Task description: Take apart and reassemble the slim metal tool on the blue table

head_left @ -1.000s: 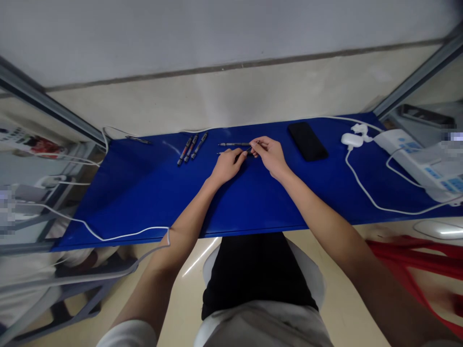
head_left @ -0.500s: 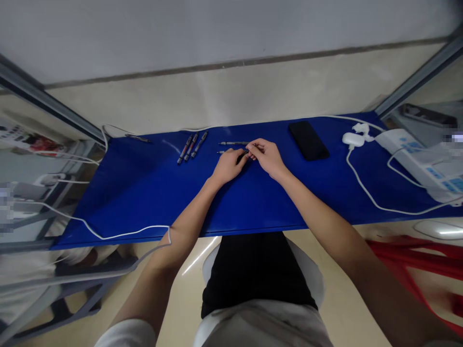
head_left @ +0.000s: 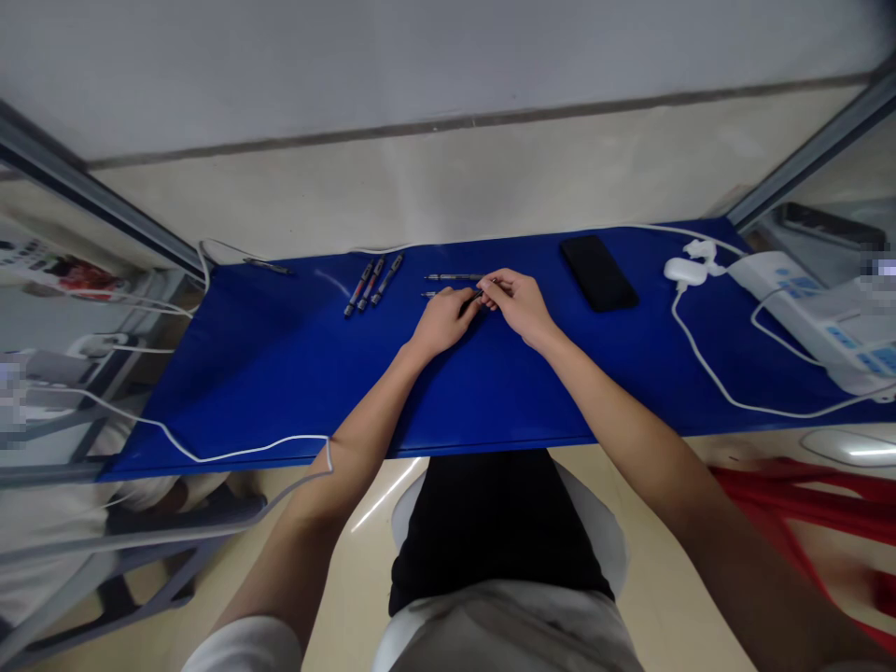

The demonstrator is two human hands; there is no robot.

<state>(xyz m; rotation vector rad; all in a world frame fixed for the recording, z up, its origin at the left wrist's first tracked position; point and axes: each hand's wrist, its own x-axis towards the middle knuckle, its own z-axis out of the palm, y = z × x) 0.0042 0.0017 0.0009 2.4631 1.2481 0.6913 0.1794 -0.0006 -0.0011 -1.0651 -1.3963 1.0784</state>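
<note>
My left hand [head_left: 445, 319] is closed on a thin dark pen [head_left: 479, 294] over the blue table. The fingertips of my right hand [head_left: 516, 306] pinch the pen's other end, so the two hands almost touch. Much of the pen is hidden by the fingers. Just beyond my hands lies a slim pen refill [head_left: 448, 277]. Another thin tip [head_left: 428, 295] sticks out beside my left hand, the rest of it covered. Farther left, three capped-looking pens [head_left: 371, 286] with dark and reddish barrels lie slanted side by side.
A black phone [head_left: 598, 273] lies to the right of my hands. Beyond it are a white charger [head_left: 686, 271], its cable and a white box [head_left: 791, 299]. One more pen [head_left: 268, 266] rests at the far left corner. A white cable [head_left: 245, 454] crosses the front left edge of the blue table [head_left: 280, 373].
Almost nothing differs. Both hands stay on the pen in the same place, with at most a slight shift of the right fingers.
</note>
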